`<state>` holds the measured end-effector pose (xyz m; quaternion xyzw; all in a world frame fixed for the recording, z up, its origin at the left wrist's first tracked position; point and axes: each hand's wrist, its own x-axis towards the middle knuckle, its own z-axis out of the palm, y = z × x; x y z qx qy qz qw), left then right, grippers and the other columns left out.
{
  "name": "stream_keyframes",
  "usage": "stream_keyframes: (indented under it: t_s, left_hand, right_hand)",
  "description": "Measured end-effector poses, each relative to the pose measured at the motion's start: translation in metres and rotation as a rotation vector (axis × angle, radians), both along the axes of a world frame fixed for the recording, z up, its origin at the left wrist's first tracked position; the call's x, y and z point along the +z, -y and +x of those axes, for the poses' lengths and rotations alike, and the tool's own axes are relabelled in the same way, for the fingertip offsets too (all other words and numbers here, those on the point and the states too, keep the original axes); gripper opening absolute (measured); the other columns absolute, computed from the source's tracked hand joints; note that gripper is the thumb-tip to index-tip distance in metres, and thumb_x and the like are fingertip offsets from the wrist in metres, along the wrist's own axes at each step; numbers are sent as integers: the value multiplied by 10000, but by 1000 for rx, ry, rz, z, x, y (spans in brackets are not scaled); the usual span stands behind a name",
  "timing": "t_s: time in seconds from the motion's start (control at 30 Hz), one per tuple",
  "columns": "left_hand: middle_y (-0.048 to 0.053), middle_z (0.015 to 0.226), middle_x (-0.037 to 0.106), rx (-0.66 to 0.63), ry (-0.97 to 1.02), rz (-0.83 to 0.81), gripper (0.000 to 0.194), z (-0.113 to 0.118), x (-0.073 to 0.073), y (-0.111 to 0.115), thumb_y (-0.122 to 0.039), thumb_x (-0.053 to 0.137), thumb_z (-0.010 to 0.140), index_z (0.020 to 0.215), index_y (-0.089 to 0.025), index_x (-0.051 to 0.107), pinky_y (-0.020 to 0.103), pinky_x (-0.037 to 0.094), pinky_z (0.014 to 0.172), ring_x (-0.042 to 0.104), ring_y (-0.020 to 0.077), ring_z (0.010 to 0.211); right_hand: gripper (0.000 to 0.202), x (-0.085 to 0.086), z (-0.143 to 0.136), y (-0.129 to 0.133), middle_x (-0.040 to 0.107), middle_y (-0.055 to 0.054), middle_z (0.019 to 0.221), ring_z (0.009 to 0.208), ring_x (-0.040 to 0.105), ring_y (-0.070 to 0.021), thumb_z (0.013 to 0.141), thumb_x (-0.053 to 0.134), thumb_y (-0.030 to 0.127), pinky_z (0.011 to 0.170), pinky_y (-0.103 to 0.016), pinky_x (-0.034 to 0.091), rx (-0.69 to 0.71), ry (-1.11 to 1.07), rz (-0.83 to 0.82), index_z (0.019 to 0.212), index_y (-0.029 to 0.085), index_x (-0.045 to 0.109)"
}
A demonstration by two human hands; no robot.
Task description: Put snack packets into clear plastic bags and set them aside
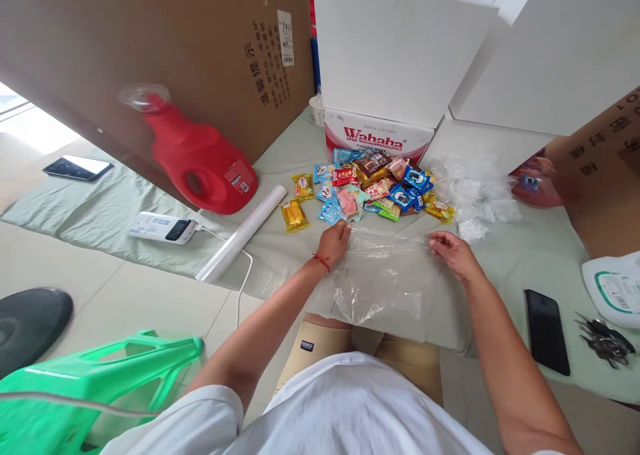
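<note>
A thin, see-through plastic film (380,275), glossy and crinkled, lies spread at the near edge of the cloth-covered bench (530,255), straight in front of the person. The left hand (336,240), with a red cord (321,263) at its wrist, pinches the far left corner; the right hand (453,251) has the far right side between thumb and fingers. The sheet is roughly square, its far edge running left to right between the hands and the rest reaching back toward the person. Just beyond, close to the left fingertips, a heap of snacks (377,189) in shiny, crimped wrappers stands before a printed carton (377,133). Right of the heap are wrinkled, clear packets (473,191). Leftward, a smooth white roll (243,235) lies slantwise near a moulded red jug (205,161). A flat black phone (547,331) and a jagged bunch of keys (605,341) lie to the right
</note>
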<state>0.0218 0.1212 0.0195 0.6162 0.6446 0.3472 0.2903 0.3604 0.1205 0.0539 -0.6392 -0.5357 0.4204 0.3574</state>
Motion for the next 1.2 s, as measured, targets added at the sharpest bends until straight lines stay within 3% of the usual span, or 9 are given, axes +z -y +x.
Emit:
stream_keyframes:
  t_s: [0.1, 0.2, 0.33, 0.43, 0.6, 0.9, 0.97, 1.07, 1.2]
  left_hand:
    - [159, 1122, 600, 172, -51, 120, 247, 2, 4, -1, -305, 549, 911, 1104, -154, 575, 432, 452, 1006, 576, 284, 1095]
    - [188, 1224, 562, 328, -146, 403, 316, 0, 18, 14, -278, 583, 895, 1178, -137, 573, 483, 393, 1097, 519, 313, 1228]
    - [126, 1059, 633, 299, -190, 575, 171, -7, 27, 47, -231, 468, 966, 1022, -181, 622, 442, 448, 1020, 587, 260, 1092]
    - [104, 990, 696, 155, -204, 471, 229, -18, 14, 65, -225, 437, 980, 1004, -191, 662, 410, 486, 963, 637, 236, 1012]
    - [107, 1292, 719, -98, -303, 131, 329, -40, -18, 73, -263, 449, 974, 1155, -213, 720, 533, 379, 1158, 566, 286, 1342]
    - [77, 1515, 582, -211, -321, 54, 437, -47, -21, 73, -248, 484, 959, 1375, -259, 619, 584, 241, 1247, 448, 271, 1473]
    - [104, 1552, 532, -149, -245, 117, 487, -49, -21, 75, -250, 536, 920, 1404, -234, 590, 532, 321, 1224, 476, 266, 1443]
    - [142, 1354, 640, 147, -147, 185, 374, -54, -19, 83, -246, 526, 904, 1239, -184, 681, 449, 492, 1065, 599, 262, 1246]
    - [114, 867, 658, 340, -280, 62, 304, -54, -14, 103, -318, 502, 941, 757, -204, 716, 491, 514, 929, 610, 291, 950]
  right_hand:
    - [552, 6, -5, 9, 684, -103, 1060, 905, 635, -218, 764, 689, 698, 851, -398, 531, -85, 257, 235, 995, 198, 706]
    - [483, 13, -17, 44, 690, -119, 1150, 1008, 649, -239, 921, 571, 636, 885, -394, 534, -100, 314, 363, 1118, 213, 698]
    - [641, -5, -43, 92, 733, -111, 1032, 831, 684, -236, 936, 540, 670, 616, -328, 541, -180, 89, 74, 1379, 207, 570]
    - [805, -28, -64, 110, 741, -56, 923, 624, 638, -200, 873, 659, 637, 485, -305, 482, -179, -109, -143, 1519, 220, 420]
    - [872, -35, -81, 108, 717, 22, 813, 710, 657, -184, 723, 853, 469, 647, -306, 523, -92, -356, -216, 1464, 246, 451]
    - [659, -21, -27, 103, 617, 31, 639, 617, 572, -183, 680, 833, 554, 556, -290, 417, -68, -150, -251, 1208, 203, 654]
    - [588, -17, -20, 106, 657, 0, 686, 635, 581, -195, 727, 772, 582, 620, -326, 454, -99, 113, -164, 1163, 198, 680]
    - [426, -2, -28, 106, 720, -67, 860, 705, 613, -208, 875, 624, 572, 730, -367, 492, -189, 441, 106, 1077, 208, 716]
    - [325, 14, -73, 84, 732, -92, 1038, 955, 644, -250, 1019, 470, 422, 897, -397, 511, 173, 519, 423, 1102, 246, 731]
